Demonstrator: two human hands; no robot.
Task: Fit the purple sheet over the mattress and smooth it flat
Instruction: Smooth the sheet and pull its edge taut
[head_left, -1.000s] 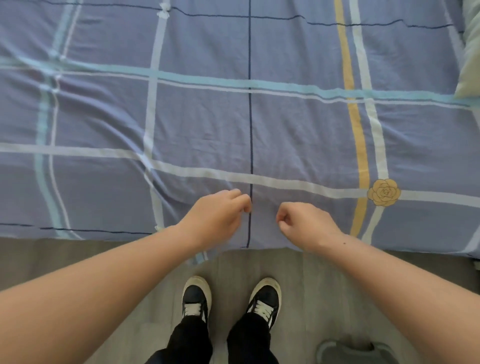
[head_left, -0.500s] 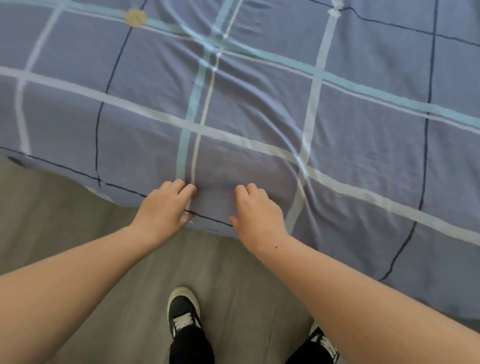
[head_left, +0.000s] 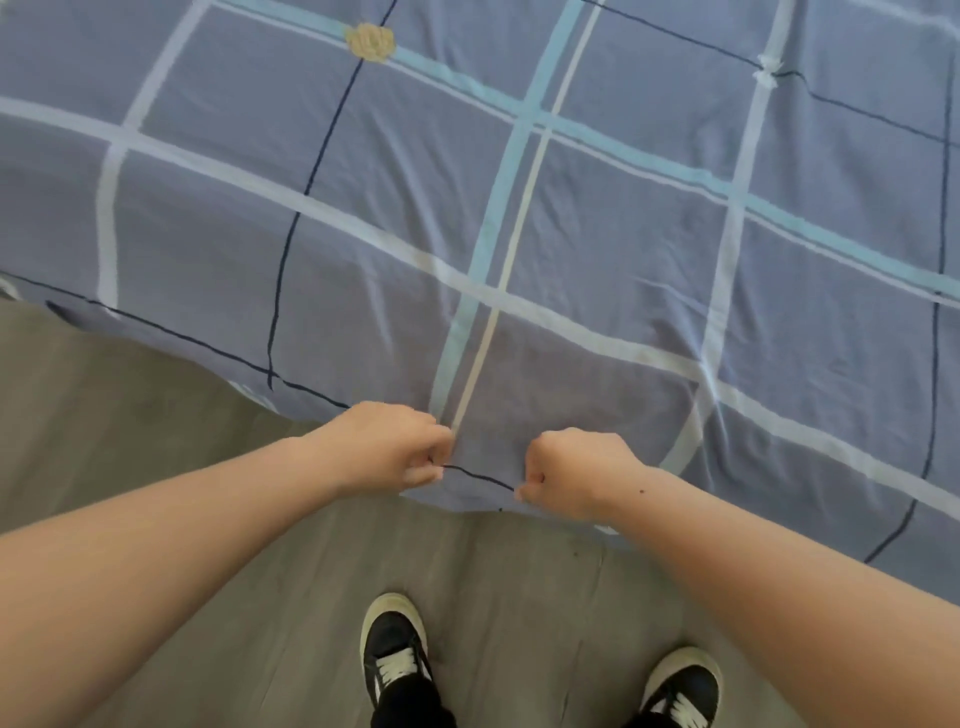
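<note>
The purple sheet (head_left: 597, 218), crossed by white, teal and dark lines with a yellow flower print at the top left, lies spread over the mattress and fills the upper part of the view. Its near edge hangs over the mattress side just in front of me. My left hand (head_left: 384, 449) and my right hand (head_left: 576, 470) are both curled into fists at that edge, a short gap apart, each pinching the sheet's hem. Soft wrinkles run across the cloth above my hands. The mattress itself is hidden under the sheet.
Grey wood floor (head_left: 130, 415) runs along the bed's near side. My two black shoes (head_left: 397, 660) with white laces stand on it below my hands. The bed's corner lies toward the far left.
I have stepped left along the bed. My hands, lying on the sheet's edge half a second ago, have now curled into fists gripping the hem lower down.
</note>
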